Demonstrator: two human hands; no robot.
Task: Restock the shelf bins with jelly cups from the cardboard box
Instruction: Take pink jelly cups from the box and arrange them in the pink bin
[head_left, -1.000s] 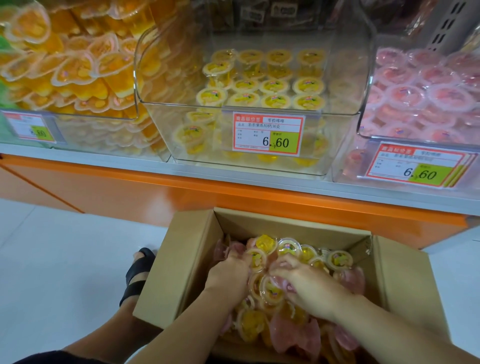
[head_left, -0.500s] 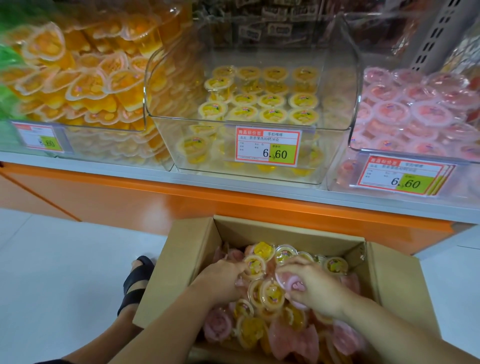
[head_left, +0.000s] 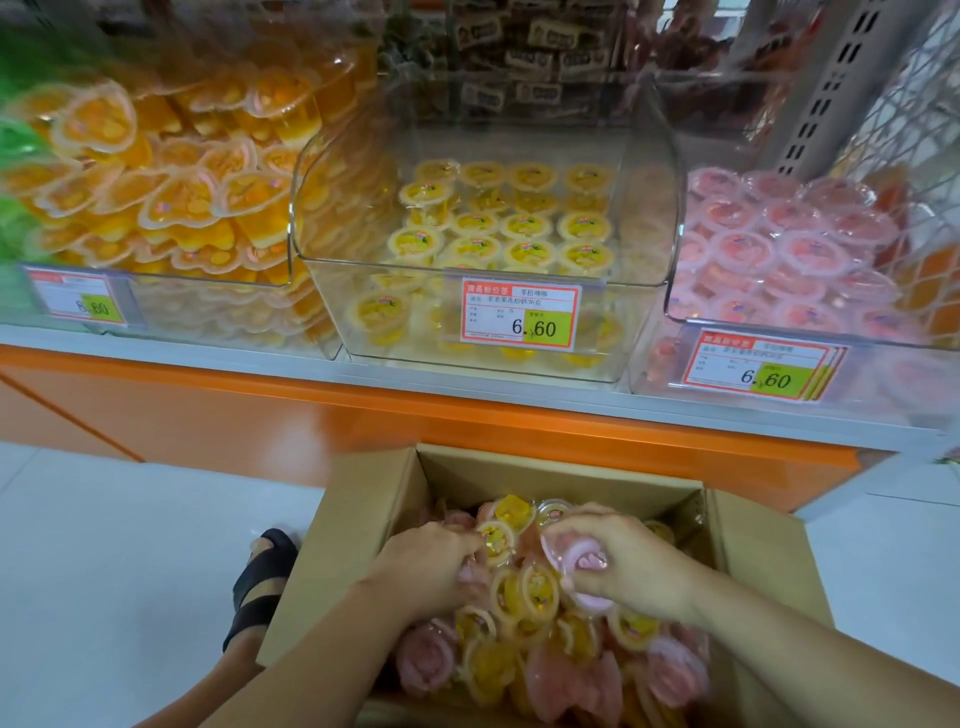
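An open cardboard box (head_left: 363, 519) on the floor holds several yellow and pink jelly cups. My right hand (head_left: 631, 566) grips a pink jelly cup (head_left: 584, 564) just above the pile. My left hand (head_left: 426, 569) is down in the box, its fingers curled around jelly cups (head_left: 496, 540), some yellow. Above, a clear shelf bin (head_left: 483, 306) is partly filled with yellow cups. The bin to its right (head_left: 779, 332) is full of pink cups.
A bin of orange heart-shaped jellies (head_left: 156, 197) stands at the left. Price tags reading 6.60 (head_left: 519, 317) hang on the bin fronts. An orange shelf base (head_left: 363, 415) runs behind the box. A foot in a black sandal (head_left: 260, 582) is left of the box.
My right hand has closed on a pink cup and lifted it slightly from the pile. My left hand keeps gathering cups. The view has tilted up a little.
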